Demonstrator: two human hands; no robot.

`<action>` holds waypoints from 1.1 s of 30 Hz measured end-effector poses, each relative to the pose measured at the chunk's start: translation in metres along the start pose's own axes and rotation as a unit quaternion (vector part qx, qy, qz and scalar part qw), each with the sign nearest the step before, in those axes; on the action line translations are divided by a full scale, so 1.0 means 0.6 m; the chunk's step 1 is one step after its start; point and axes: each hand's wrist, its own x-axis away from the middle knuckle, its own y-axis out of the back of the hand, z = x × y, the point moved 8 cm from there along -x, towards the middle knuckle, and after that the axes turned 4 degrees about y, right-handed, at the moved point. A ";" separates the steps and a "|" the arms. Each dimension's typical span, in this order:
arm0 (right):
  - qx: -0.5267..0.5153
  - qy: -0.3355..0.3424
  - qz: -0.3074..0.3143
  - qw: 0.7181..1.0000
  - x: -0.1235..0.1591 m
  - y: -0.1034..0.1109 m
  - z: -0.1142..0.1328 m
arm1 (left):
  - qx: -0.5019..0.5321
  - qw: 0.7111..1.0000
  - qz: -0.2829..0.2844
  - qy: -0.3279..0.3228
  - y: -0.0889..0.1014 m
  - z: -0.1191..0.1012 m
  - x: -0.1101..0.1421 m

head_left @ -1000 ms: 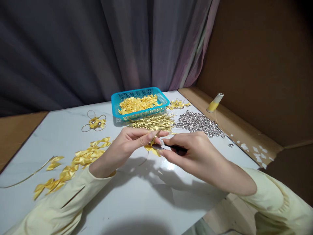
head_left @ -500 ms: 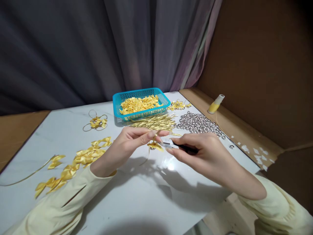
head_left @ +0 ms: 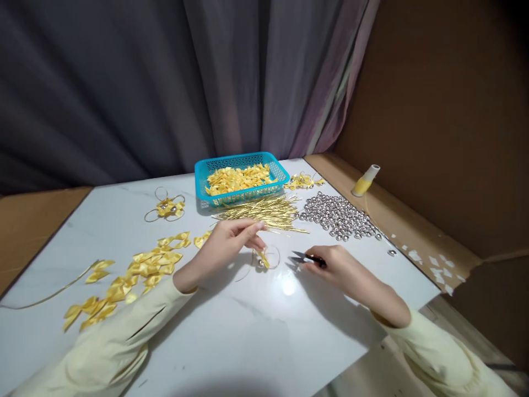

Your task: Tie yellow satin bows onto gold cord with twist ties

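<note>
My left hand (head_left: 237, 240) is over the middle of the white table, fingers curled together, with its fingertips at a small yellow ribbon bow (head_left: 263, 259). The bow has a silver bead and a thin gold cord forming a loop at its right; a loose cord end trails to the lower left. The fingers partly hide the top of the bow. To the right, my right hand (head_left: 339, 275) is closed around black-handled thread snips (head_left: 305, 258), whose parted blades point left, apart from the bow and low over the table.
Loose yellow bows (head_left: 155, 263) lie at left, near a finished-looking looped bow cluster (head_left: 168, 207). Behind my hands are gold cord pieces (head_left: 264, 212), a blue basket (head_left: 201, 184) of yellow bows and silver beads (head_left: 336, 214). A thread spool (head_left: 366, 181) stands at far right.
The snips have moved away from the bow and down to the right, and their blades now show plainly. My left hand has lowered the bow, and its cord loop has come into view.
</note>
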 end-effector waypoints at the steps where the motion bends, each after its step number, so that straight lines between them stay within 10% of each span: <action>1: -0.003 0.004 0.013 1.000 -0.004 -0.015 -0.006 | -0.008 1.000 0.008 0.005 -0.003 0.010 -0.006; 6: 0.050 0.027 0.024 0.998 -0.022 -0.036 -0.007 | -0.068 0.998 -0.011 0.002 0.013 0.031 -0.027; 13: 0.022 0.096 0.025 0.995 -0.010 -0.025 0.026 | -0.229 0.966 -0.115 0.010 0.115 0.040 -0.005; 16: -0.039 0.140 0.040 0.989 0.002 -0.028 0.059 | -0.399 0.910 -0.098 0.045 0.129 0.063 0.020; 24: -0.079 0.146 0.067 0.984 -0.021 -0.075 0.105 | -0.484 0.873 -0.061 -0.028 0.073 0.063 0.076; 33: -0.138 0.157 0.039 0.977 -0.032 -0.087 0.120 | -0.234 0.968 0.086 -0.042 -0.003 0.038 0.078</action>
